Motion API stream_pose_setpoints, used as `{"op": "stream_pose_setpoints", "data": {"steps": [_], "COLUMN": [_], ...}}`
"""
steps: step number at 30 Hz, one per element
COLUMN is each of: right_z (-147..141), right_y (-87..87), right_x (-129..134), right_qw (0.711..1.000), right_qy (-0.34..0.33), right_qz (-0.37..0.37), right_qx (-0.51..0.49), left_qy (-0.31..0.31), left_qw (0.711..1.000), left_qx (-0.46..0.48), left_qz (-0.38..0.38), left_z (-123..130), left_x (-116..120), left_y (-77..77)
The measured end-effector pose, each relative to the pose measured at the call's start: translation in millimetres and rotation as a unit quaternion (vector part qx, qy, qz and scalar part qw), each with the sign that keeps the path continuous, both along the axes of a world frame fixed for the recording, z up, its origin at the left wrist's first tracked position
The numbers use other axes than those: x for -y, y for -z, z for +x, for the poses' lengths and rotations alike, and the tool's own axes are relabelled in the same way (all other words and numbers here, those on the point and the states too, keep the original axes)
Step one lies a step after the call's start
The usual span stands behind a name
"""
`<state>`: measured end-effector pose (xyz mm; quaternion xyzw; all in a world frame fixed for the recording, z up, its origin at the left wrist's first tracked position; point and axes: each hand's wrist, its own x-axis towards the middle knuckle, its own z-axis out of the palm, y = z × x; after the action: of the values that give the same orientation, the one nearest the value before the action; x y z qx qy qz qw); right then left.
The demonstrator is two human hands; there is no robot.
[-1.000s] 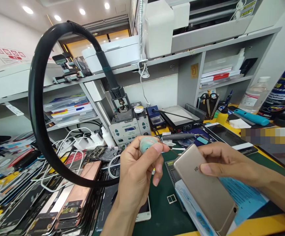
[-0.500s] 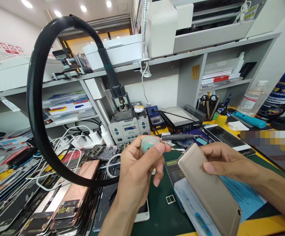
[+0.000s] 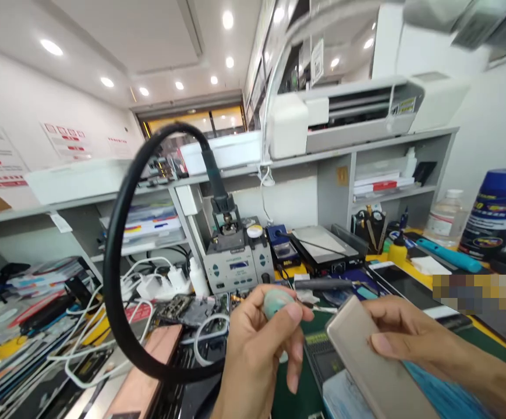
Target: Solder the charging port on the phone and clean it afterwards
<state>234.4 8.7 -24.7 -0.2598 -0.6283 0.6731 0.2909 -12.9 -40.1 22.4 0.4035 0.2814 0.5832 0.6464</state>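
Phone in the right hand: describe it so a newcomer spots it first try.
Find the grey shelf unit behind the bench, then drop to the green mat in front. Over the mat, the right hand holds the pale gold phone. Its plain back faces the camera; the white-framed phone lying beyond shows a dark screen.

A phone-repair workshop: stacked phone parts (image 3: 148, 366), exposed circuit boards (image 3: 187, 308), soldering station (image 3: 282, 244).

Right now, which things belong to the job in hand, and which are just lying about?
Seem part of the job:
- teal piece, in the left hand
- gold phone, in the right hand

Probably just lying about:
- blue can
- clear bottle
- yellow bottle
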Motion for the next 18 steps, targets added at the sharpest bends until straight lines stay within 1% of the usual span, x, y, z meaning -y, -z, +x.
{"op": "stream_pose_setpoints", "data": {"steps": [3,7,9,10,11,12,13,15,16,17,18], "right_z": [-2.0,-3.2,-3.6,-3.9,-4.4,-5.1,-6.1,-8.2,-9.2,-9.8,-10.0], "right_y": [-9.6,-29.0,-40.3,-45.7,-50.4,-54.4,-57.2,-59.2,-58.4,-56.5,-53.6], "right_x": [1.0,5.5,9.3,11.3,13.3,14.9,16.2,16.8,16.1,14.7,12.6], "right_qw": [0.999,0.996,0.988,0.980,0.965,0.936,0.891,0.779,0.730,0.697,0.678], "right_qy": [0.019,0.042,0.052,0.063,0.081,0.110,0.145,0.212,0.233,0.243,0.245], "right_qz": [0.036,0.083,0.141,0.184,0.244,0.324,0.413,0.570,0.623,0.659,0.681], "right_qx": [-0.008,0.008,0.025,0.039,0.060,0.088,0.118,0.155,0.155,0.147,0.131], "left_qy": [0.020,0.041,0.041,0.038,0.035,0.031,0.026,0.015,0.009,0.003,-0.002], "left_qw": [0.999,0.998,0.999,0.999,0.999,0.999,0.999,0.999,0.999,0.999,0.998], "left_qx": [0.026,0.038,0.032,0.027,0.021,0.016,0.010,-0.002,-0.011,-0.022,-0.035], "left_qz": [-0.003,0.000,0.013,0.020,0.027,0.031,0.033,0.035,0.040,0.046,0.053], "left_z": [-1.2,-5.2,-7.5,-8.4,-9.1,-9.4,-9.4,-8.5,-7.7,-6.8,-5.9], "left_x": [-3.1,-7.1,-8.9,-9.7,-10.5,-11.0,-11.1,-9.8,-8.4,-6.4,-3.9], "left_y": [-0.4,-2.7,-4.1,-5.1,-6.4,-7.9,-9.7,-13.6,-15.3,-16.7,-17.6]}}
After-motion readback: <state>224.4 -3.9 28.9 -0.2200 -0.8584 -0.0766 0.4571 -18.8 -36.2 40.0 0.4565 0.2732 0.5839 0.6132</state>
